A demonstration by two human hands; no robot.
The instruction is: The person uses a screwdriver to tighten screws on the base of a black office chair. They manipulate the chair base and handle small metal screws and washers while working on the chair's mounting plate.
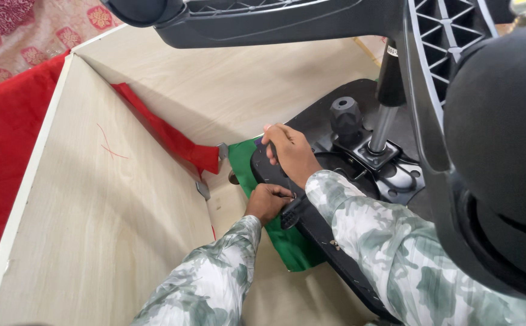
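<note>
An office chair lies upside down in front of me, its black seat underside [335,238] facing up. My right hand [290,151] is closed over the rounded edge of the seat pan. Just below it, my left hand [267,201] is curled at the seat edge, fingers pinched against a small black part; what it grips is hidden. Green cloth [293,244] lies under the seat edge. Both sleeves are grey-green camouflage.
A light wooden panel [106,211] stands on edge at left, joined to a second panel [226,84] at the back, with metal brackets [203,190] in the corner. Red cloth [172,136] hangs there. The chair's gas cylinder [385,118], knob [345,115], base leg [263,21] and caster wheel [504,139] crowd the right.
</note>
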